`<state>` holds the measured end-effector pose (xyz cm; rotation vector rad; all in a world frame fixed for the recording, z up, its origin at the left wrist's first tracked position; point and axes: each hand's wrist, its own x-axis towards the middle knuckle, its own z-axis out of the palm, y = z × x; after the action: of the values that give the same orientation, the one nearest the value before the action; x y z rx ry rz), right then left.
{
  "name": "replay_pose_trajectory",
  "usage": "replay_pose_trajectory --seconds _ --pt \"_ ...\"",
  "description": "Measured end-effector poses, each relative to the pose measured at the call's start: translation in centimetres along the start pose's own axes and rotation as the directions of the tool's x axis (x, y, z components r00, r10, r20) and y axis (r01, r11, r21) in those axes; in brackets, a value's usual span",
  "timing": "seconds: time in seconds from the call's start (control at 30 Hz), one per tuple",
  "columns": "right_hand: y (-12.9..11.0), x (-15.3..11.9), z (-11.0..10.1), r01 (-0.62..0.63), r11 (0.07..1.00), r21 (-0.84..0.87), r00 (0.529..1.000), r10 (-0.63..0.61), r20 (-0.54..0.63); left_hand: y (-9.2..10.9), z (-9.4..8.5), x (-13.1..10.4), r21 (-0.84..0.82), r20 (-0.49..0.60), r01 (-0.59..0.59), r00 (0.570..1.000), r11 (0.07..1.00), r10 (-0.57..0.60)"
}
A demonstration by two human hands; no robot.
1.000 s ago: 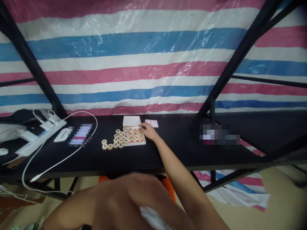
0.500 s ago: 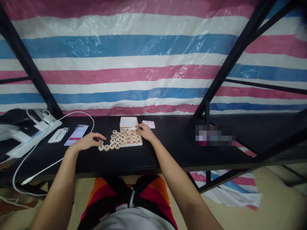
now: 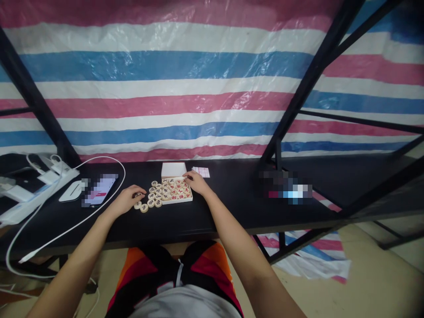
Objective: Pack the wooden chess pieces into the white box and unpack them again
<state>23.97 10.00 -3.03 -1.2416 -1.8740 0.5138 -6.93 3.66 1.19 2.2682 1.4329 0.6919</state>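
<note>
On the black table, a white box [image 3: 177, 201] holds several round pieces, dark-marked ones at its left and red-marked ones [image 3: 179, 191] at its right. Several dark-marked pieces [image 3: 158, 203] lie in two columns beside the box's left side. My left hand [image 3: 130, 198] is closed, its fingertips on a round piece at the left end of the group; another piece [image 3: 144, 207] lies just in front. My right hand [image 3: 195, 181] touches the box's back right corner with its fingers bent; whether it pinches a piece there is too small to make out.
Behind the box lie a white lid [image 3: 174, 169] and a printed card [image 3: 201, 172]. A phone [image 3: 99, 191], a white device [image 3: 71, 191], a power strip and cables are at the left. A pixelated item is at the right.
The view has shifted slightly. My left hand has moved a little closer to the columns, and the loose piece near its fingertips has shifted out of the front row. My right hand stays at the box corner.
</note>
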Motion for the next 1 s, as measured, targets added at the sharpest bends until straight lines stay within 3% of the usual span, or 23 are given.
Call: replay_pose_trajectory --seconds 0.2,0.3,0.43,0.53,0.67,0.83,0.93,1.0 --pt "0.1 0.1 0.1 0.014 1.0 0.005 1.0 -0.014 0.0 -0.1 -0.7 2.2 0.062 -0.072 -0.02 0.997 0.998 0.024" --pt "0.0 0.1 0.0 0.011 1.0 0.002 1.0 -0.011 0.004 2.7 -0.5 3.3 0.011 -0.087 -0.116 0.989 0.993 0.116" --pt "-0.2 0.0 -0.1 0.01 1.0 -0.001 1.0 -0.01 0.004 7.7 1.7 4.3 0.03 0.059 -0.297 0.954 0.954 0.295" --pt "-0.2 0.0 -0.1 0.015 1.0 -0.011 1.0 -0.015 -0.002 9.6 3.9 5.4 0.082 0.145 -0.386 0.917 0.919 0.373" --pt "0.0 0.0 0.0 0.022 1.0 -0.016 1.0 -0.022 -0.004 9.4 5.2 7.0 0.241 0.203 -0.397 0.913 0.886 0.354" --pt "0.2 0.0 0.1 0.03 0.999 -0.013 1.0 -0.03 0.002 9.0 4.4 7.1 0.407 0.25 -0.409 0.91 0.817 0.331" --pt "0.1 0.0 0.1 0.032 0.999 -0.003 0.999 -0.032 -0.001 8.8 3.6 6.7 0.372 0.247 -0.435 0.898 0.82 0.364" --pt "0.0 0.0 0.1 0.027 1.0 0.001 1.0 -0.027 -0.005 8.0 3.0 6.5 0.309 0.193 -0.404 0.913 0.861 0.359"
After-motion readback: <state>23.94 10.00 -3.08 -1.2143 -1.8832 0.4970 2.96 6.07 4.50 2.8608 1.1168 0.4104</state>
